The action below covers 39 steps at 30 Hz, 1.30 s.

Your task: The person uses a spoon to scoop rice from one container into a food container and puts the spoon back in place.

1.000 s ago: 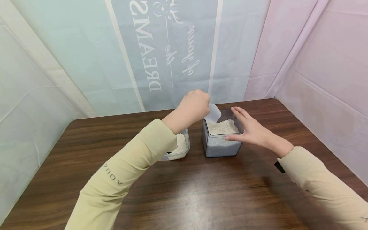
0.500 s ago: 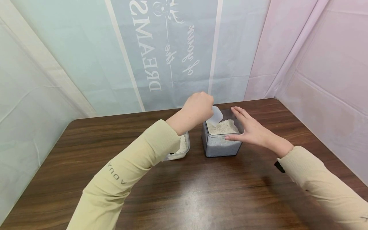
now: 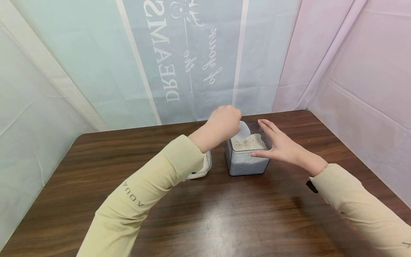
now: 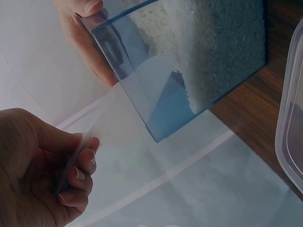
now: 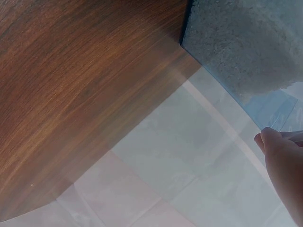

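Observation:
My left hand (image 3: pixel 223 125) grips the handle of a translucent white scoop (image 3: pixel 243 132). The scoop's blade tips down inside a clear grey-blue square container (image 3: pixel 246 168), close over the heaped rice (image 3: pixel 254 142). From the left wrist view, fingers and thumb curl around the flat handle, and the blade overlaps the container wall. My right hand (image 3: pixel 280 144) holds the container by its right side, thumb at the front rim and fingers at the far right corner. In the right wrist view its fingertips (image 5: pixel 271 134) meet the rim.
A low clear plastic tub (image 3: pixel 201 174) with rice stands left of the container, partly hidden under my left forearm. Both stand on a dark wood table (image 3: pixel 205 221). Printed cloth curtains (image 3: pixel 128 71) hang right behind the table and along its sides.
My left hand has shifted a little right and down with the scoop, bringing the blade lower over the rice. My right hand and the container have stayed put.

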Motion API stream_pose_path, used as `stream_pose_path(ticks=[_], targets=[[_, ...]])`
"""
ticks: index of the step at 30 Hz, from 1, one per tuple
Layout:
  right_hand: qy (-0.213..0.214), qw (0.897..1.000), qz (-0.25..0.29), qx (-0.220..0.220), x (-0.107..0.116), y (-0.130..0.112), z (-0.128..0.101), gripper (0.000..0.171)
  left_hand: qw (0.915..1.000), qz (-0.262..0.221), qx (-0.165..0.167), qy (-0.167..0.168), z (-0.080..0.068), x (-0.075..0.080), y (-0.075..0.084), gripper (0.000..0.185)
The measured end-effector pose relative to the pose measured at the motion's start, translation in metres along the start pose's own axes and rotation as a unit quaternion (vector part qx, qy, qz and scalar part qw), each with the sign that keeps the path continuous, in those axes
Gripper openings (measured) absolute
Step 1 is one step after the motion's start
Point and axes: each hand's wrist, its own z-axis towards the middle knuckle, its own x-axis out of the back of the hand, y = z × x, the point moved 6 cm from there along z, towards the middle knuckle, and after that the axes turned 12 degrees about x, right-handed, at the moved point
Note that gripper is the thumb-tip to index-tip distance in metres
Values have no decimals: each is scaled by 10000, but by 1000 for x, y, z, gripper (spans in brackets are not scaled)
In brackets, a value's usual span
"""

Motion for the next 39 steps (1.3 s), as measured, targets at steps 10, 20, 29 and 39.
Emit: stream_pose_path(ticks=[10, 20, 29, 39], targets=[[12, 10000, 45, -19, 0, 0, -1, 101, 9997, 104, -110, -206, -1, -7, 5, 16], [45, 10000, -10, 16, -1, 0, -1, 101, 9993, 235, -113, -253, -2, -13, 7, 18], [-25, 10000, 35, -17, 0, -1, -1, 101, 9994, 193, -187, -235, 0, -18, 9, 17], [19, 9999, 82, -115, 0, 1, -1, 101, 9994, 71, -253, -234, 2, -23, 10, 13]])
